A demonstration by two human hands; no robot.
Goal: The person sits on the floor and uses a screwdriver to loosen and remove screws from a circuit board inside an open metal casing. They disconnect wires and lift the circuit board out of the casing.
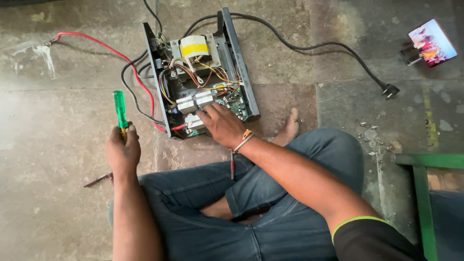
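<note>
**Open power unit being worked on, floor level**

The opened black metal power unit [200,72], its cover off, is lying on the stained concrete floor [58,203] just ahead of the person's crossed legs, with its long side angled away. Inside it, a transformer wrapped in yellow and white tape [194,47] is sitting toward the far end, coloured wires are fanning across the middle, and a green circuit board [237,104] is showing at the near right corner. The right hand [221,124] is resting on the near end of the unit, fingers spread and pressing down among the pale blocks there; it is gripping nothing that can be made out, and appears to be steadying or feeling the parts. The left hand [122,151] is being held off to the left, well apart from the case, closed around a green-handled screwdriver [120,110] that is pointing handle-up, seemingly parked out of the way.

A red cable [104,48] and black cables are trailing off the unit's left side, crowding that edge. A black mains lead with plug [389,90] is running out to the right. Small metal pliers [98,180] are lying by the left knee. A lit phone [431,42] is sitting far right, and a green-framed stool [425,193] is closing off the lower right. The floor to the left is offering the most open room.
</note>
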